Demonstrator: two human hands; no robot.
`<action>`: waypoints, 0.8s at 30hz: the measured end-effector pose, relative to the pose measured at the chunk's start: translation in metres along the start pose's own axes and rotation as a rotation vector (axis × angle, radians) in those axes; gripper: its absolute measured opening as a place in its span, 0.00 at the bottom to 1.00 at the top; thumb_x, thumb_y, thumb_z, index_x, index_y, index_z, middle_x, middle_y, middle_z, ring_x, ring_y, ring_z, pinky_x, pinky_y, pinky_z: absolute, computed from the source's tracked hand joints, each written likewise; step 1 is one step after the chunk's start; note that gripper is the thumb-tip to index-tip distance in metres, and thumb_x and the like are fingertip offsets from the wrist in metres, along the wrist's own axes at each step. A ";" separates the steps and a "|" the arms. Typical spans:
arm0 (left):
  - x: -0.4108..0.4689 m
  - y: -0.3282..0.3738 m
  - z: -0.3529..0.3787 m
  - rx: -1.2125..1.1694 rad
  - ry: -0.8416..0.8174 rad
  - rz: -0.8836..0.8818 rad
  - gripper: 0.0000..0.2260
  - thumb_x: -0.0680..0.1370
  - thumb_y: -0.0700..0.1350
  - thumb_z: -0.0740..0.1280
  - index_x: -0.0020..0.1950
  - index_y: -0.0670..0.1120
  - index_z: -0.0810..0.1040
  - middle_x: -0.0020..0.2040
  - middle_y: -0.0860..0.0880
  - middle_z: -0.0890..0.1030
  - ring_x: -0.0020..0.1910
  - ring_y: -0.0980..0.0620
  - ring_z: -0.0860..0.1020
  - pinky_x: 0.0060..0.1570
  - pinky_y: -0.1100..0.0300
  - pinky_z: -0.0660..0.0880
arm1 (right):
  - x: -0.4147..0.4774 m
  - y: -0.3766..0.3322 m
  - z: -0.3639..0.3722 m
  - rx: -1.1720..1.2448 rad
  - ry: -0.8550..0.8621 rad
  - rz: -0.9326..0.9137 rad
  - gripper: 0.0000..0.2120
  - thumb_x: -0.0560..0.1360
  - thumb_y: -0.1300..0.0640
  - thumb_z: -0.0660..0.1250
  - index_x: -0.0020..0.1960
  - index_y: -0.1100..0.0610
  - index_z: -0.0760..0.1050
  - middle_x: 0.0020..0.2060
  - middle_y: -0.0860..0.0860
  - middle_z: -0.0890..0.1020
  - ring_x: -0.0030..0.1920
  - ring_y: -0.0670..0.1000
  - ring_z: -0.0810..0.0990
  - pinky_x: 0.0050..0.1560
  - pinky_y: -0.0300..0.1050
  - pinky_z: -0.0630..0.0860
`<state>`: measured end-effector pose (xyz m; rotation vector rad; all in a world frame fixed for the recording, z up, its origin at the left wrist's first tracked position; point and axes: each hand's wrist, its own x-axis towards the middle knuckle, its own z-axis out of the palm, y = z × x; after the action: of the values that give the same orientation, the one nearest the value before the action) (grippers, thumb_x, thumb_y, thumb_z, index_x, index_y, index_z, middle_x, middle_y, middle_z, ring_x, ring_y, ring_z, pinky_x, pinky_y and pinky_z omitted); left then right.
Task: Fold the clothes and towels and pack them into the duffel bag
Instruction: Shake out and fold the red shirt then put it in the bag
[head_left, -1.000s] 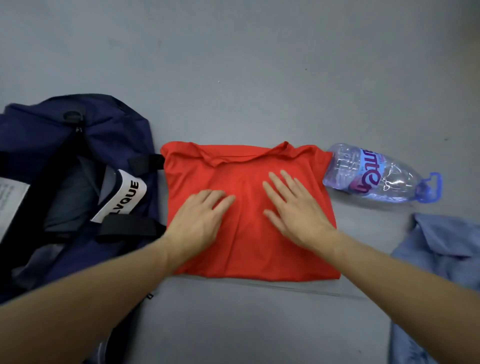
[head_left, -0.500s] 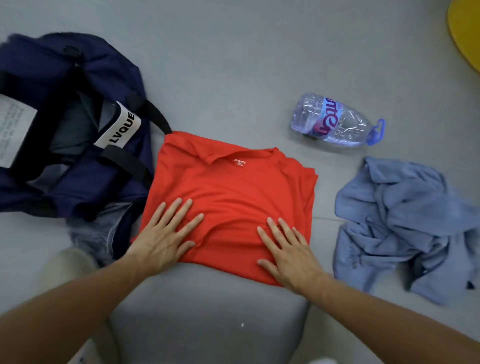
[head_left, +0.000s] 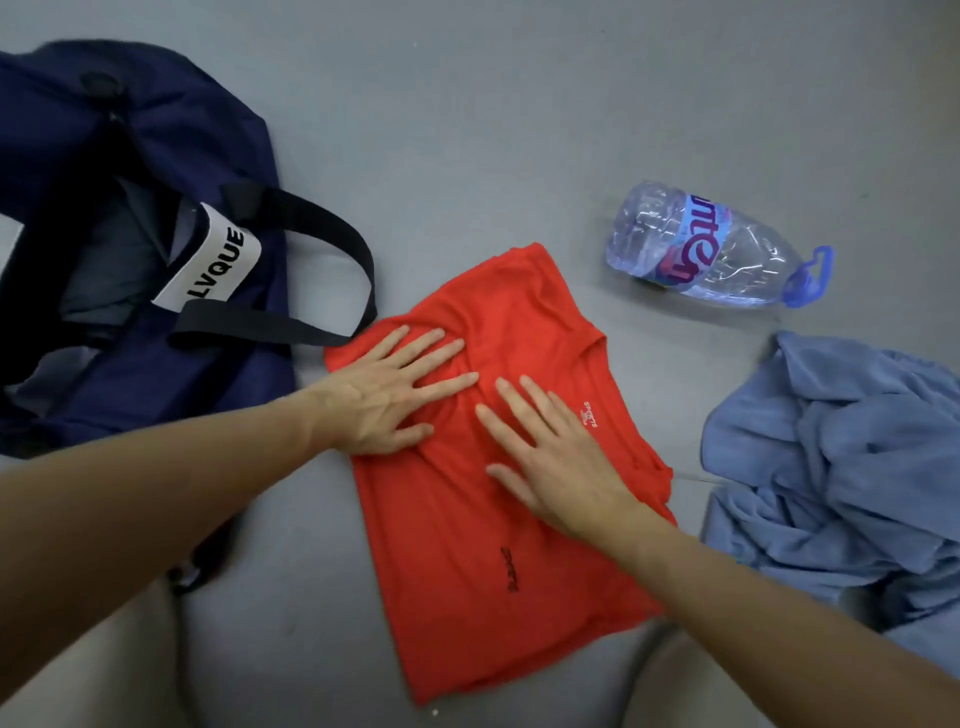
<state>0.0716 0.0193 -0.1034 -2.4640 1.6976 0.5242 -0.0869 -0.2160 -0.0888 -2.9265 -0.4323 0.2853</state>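
1. A folded red T-shirt (head_left: 467, 597) lies in the middle of a grey surface.
2. The right hand (head_left: 561, 462) presses flat on the shirt's centre, its fingers (head_left: 524, 405) straight and slightly apart.
3. The left hand (head_left: 384, 400) presses flat on the shirt's far left corner, fingers spread, gripping nothing.
4. A crumpled blue cloth (head_left: 831, 457) lies just right of the shirt.
5. An open navy duffel bag (head_left: 218, 395) sits left, its black strap (head_left: 332, 244) just beside the shirt.
6. Farthest, a plastic water bottle (head_left: 717, 249) lies on its side.
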 end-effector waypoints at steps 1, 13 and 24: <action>0.006 -0.006 -0.003 0.033 -0.009 0.029 0.35 0.81 0.62 0.54 0.81 0.59 0.37 0.82 0.45 0.39 0.81 0.43 0.39 0.78 0.40 0.42 | 0.013 0.008 0.001 -0.032 -0.037 0.038 0.32 0.80 0.38 0.55 0.80 0.48 0.57 0.80 0.54 0.56 0.80 0.58 0.53 0.78 0.58 0.54; -0.023 0.053 0.025 -0.154 0.159 -0.339 0.30 0.83 0.60 0.51 0.83 0.51 0.49 0.82 0.43 0.50 0.81 0.43 0.49 0.77 0.40 0.55 | 0.067 0.007 0.008 0.017 -0.099 0.434 0.35 0.80 0.33 0.48 0.81 0.45 0.42 0.81 0.51 0.44 0.80 0.57 0.41 0.77 0.66 0.46; -0.083 0.046 -0.015 0.016 0.049 -0.034 0.34 0.81 0.67 0.49 0.83 0.54 0.44 0.82 0.41 0.47 0.81 0.38 0.46 0.77 0.39 0.50 | -0.074 0.036 -0.029 -0.280 -0.134 -0.230 0.36 0.77 0.35 0.56 0.80 0.51 0.58 0.79 0.56 0.59 0.79 0.61 0.57 0.73 0.63 0.59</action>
<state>0.0057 0.0715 -0.0564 -2.5097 1.6673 0.4478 -0.1402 -0.2762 -0.0561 -3.0940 -0.8878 0.4205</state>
